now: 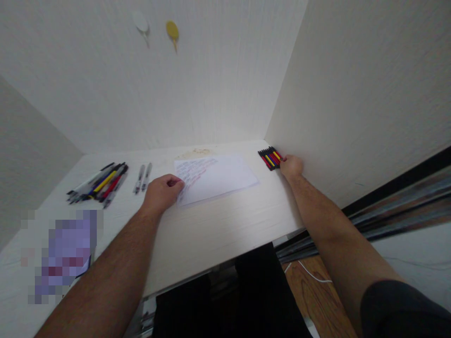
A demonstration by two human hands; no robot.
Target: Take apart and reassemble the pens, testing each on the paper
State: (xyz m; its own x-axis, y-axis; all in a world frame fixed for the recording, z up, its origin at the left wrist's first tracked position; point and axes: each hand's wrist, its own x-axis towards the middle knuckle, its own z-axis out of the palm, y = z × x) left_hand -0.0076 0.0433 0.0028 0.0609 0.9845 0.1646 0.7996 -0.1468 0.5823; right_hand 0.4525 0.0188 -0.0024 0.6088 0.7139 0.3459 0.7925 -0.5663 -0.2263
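Observation:
White paper sheets [229,176] lie on the table, with rows of handwriting on the left part. My left hand [164,191] is at their left edge, fingers curled and pinched at the margin. Over at the right, a tight row of pens [270,158] in red, yellow, blue and black lies beside the wall. My right hand [292,166] reaches the row's right end, its fingers closed on a pen there; the fingertips are partly hidden. Two clear pens [143,177] lie side by side just left of my left hand.
A loose pile of mixed pens [100,184] lies at the left of the white table [211,234]. Nearer me is a blurred-out purple item [68,249]. Walls enclose the back and sides, with a white hook [141,21] and a yellow hook [172,30] on the back one.

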